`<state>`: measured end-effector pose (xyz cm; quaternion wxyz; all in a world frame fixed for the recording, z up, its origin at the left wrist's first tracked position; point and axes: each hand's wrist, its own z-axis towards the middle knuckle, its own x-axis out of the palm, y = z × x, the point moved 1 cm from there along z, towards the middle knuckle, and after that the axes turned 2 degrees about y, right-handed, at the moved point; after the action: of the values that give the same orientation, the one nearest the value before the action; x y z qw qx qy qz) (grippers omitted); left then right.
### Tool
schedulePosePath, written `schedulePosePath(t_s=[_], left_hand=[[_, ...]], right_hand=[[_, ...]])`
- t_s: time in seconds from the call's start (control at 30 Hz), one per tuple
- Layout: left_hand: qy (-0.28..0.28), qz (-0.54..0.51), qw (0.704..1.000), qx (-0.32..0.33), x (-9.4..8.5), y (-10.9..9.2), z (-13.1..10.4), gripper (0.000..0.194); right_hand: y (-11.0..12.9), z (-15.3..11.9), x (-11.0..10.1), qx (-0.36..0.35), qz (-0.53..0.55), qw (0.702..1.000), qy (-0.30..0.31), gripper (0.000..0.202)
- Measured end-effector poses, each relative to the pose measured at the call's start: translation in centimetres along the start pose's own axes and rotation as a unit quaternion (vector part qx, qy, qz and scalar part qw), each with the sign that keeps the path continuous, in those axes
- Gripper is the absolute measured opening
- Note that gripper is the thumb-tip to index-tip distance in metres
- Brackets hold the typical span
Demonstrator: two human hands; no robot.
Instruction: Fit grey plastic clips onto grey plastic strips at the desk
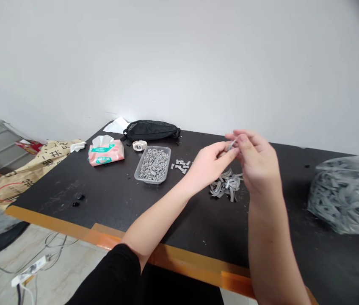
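Note:
My left hand (209, 163) and my right hand (257, 161) meet above the dark table, both with fingers pinched on one thin grey strip (232, 144). The strip curves between their fingertips. Below them lies a loose pile of grey strips (227, 185), partly hidden by my hands. Several small grey pieces (182, 165) are scattered left of my left hand. Farther left, a clear plastic tray (137, 174) holds a heap of small grey pieces.
At the right, a clear bag (346, 197) bulges with grey strips. A black pouch (152, 130), a pale watch (139, 145) and a pink tissue pack (107, 153) lie at the back left. Orange-brown tape (179, 258) covers the table's front edge.

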<state>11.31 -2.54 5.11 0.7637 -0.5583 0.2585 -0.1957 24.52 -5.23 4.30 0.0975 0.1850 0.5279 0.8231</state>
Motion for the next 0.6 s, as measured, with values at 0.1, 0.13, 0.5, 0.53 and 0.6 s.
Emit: schedulePosePath(t_s=[0.1, 0.13, 0.5, 0.53, 0.6], left_hand=[[-0.028, 0.099, 0.995, -0.004, -0.9, -0.2, 0.0, 0.033], [-0.023, 0.124, 0.992, -0.009, -1.0, -0.3, 0.0, 0.035], [-0.022, 0.358, 0.929, -0.092, -8.3, -5.2, -4.7, 0.035], [-0.043, 0.395, 0.91, -0.12, -9.8, -4.8, -5.0, 0.031], [-0.028, 0.457, 0.869, -0.187, -12.4, -2.9, -5.2, 0.023]], right_hand=[[-0.2, -0.5, 0.5, 0.021, -0.029, 0.999, 0.032, 0.024], [-0.2, -0.6, 0.7, 0.018, -0.029, 0.999, 0.028, 0.022], [3.8, -0.9, 0.0, 0.019, 0.15, 0.988, -0.016, 0.009], [4.1, -1.1, 0.0, 0.021, 0.152, 0.988, -0.012, 0.009], [4.6, -1.4, 0.0, 0.019, 0.155, 0.988, -0.005, 0.01]])
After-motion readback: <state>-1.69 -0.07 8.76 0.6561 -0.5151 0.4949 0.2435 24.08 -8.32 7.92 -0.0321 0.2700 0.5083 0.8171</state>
